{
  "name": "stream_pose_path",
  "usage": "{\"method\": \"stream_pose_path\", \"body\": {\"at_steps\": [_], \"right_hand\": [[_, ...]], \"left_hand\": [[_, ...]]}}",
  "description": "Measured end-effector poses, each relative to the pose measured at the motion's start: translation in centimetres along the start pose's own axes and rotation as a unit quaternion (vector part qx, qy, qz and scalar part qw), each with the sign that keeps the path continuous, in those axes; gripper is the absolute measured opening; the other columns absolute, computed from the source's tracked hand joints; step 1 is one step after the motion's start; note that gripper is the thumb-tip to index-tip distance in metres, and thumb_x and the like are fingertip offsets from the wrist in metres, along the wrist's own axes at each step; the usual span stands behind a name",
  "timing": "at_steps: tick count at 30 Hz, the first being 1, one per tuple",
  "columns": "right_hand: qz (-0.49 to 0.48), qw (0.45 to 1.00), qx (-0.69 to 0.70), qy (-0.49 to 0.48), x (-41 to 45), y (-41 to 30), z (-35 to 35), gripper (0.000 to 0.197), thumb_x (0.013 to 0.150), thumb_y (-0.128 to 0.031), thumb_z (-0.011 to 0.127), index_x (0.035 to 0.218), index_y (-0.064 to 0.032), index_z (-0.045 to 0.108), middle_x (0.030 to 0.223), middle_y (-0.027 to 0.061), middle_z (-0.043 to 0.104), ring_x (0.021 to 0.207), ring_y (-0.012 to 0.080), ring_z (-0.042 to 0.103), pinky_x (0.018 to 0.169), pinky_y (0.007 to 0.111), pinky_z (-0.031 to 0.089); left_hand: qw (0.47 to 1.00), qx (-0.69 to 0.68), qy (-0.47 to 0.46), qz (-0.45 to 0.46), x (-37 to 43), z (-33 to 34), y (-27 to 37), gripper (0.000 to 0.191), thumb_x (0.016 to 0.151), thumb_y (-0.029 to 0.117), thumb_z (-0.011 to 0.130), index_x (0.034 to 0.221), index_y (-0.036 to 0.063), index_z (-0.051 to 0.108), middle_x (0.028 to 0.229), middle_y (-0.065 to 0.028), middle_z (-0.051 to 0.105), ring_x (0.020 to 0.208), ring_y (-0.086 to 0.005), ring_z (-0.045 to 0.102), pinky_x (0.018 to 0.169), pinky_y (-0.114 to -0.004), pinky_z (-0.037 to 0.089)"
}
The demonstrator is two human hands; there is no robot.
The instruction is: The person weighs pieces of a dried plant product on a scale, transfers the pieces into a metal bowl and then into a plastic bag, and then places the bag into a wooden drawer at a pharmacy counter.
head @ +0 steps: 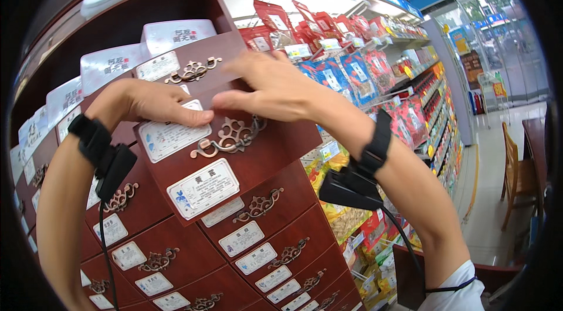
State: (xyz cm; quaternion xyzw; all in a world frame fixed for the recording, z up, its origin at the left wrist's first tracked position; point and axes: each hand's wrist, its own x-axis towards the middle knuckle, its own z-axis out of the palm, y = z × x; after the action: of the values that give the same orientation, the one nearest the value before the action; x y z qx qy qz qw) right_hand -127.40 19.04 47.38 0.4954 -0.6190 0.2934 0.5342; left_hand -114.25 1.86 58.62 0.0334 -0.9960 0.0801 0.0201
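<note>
A dark red wooden drawer [272, 146] stands pulled out from a cabinet of many drawers, with a copper-coloured ornate handle [231, 135] and paper labels on its front. My left hand [165, 102] rests at the drawer's top front edge, its thumb over the upper label [173, 137]. My right hand [264, 86], slightly blurred, is above the drawer's top edge with its fingers apart; whether it touches the drawer cannot be told. The drawer's inside is hidden. Each wrist bears a black strap with a black device and a cable.
White printed boxes [110, 67] stand on the cabinet's shelf at the upper left. To the right, a shop rack holds red packets [272, 18] and blue packets [330, 78]. A wooden chair [517, 179] stands on the tiled floor at the far right, beside a dark table.
</note>
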Motion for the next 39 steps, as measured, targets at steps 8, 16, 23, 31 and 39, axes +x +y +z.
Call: {"method": "stream_pose_path", "body": {"at_steps": [8,16,23,31,39], "right_hand": [[0.053,0.973,0.02,-0.222,4.4,0.2,-0.6,0.076,0.081,-0.069,0.061,0.108,0.001,0.073,0.103,0.0217,0.071,0.095,0.0305,0.067,0.086,0.038,0.049],[0.082,0.967,0.112,-0.216,5.6,0.6,1.4,0.068,0.083,-0.064,0.065,0.111,-0.0029,0.072,0.104,0.014,0.072,0.086,0.0218,0.067,0.083,0.031,0.05],[-0.101,0.975,-0.096,0.176,2.7,5.8,6.9,0.059,0.085,-0.049,0.068,0.121,-0.0041,0.06,0.126,0.0188,0.057,0.122,0.0358,0.049,0.104,0.044,0.039],[-0.12,0.969,-0.003,0.215,-7.6,0.3,11.5,0.032,0.076,-0.001,0.066,0.107,-0.0014,0.059,0.103,0.0172,0.058,0.099,0.0365,0.055,0.087,0.042,0.044],[-0.02,0.998,0.052,-0.036,-16.6,-6.1,15.5,0.046,0.068,-0.015,0.082,0.106,-0.0063,0.056,0.098,0.0105,0.052,0.094,0.0301,0.052,0.083,0.04,0.04]], "left_hand": [[0.829,0.27,0.466,0.15,-4.6,9.8,1.7,0.074,0.083,0.037,0.073,0.139,-0.0031,0.048,0.145,-0.0248,0.045,0.136,-0.0359,0.043,0.112,-0.042,0.035],[0.859,0.272,0.411,0.136,-3.7,17.0,-0.3,0.09,0.084,0.036,0.073,0.154,0.0072,0.026,0.16,-0.0251,0.015,0.15,-0.04,0.013,0.119,-0.054,0.016],[0.87,0.264,0.392,0.139,-1.6,17.1,-2.9,0.089,0.086,0.042,0.069,0.154,0.0055,0.025,0.16,-0.025,0.014,0.15,-0.0412,0.011,0.119,-0.053,0.015],[0.903,0.295,0.303,0.072,2.6,17.5,-7.3,0.087,0.095,0.063,0.04,0.158,0.0123,0.009,0.163,-0.0195,-0.001,0.152,-0.0331,-0.003,0.123,-0.05,0.005],[0.908,0.126,0.339,0.214,1.6,15.7,-9.3,0.059,0.105,0.049,0.034,0.151,0.0127,0.038,0.159,-0.0188,0.028,0.15,-0.0308,0.018,0.122,-0.044,0.016]]}}
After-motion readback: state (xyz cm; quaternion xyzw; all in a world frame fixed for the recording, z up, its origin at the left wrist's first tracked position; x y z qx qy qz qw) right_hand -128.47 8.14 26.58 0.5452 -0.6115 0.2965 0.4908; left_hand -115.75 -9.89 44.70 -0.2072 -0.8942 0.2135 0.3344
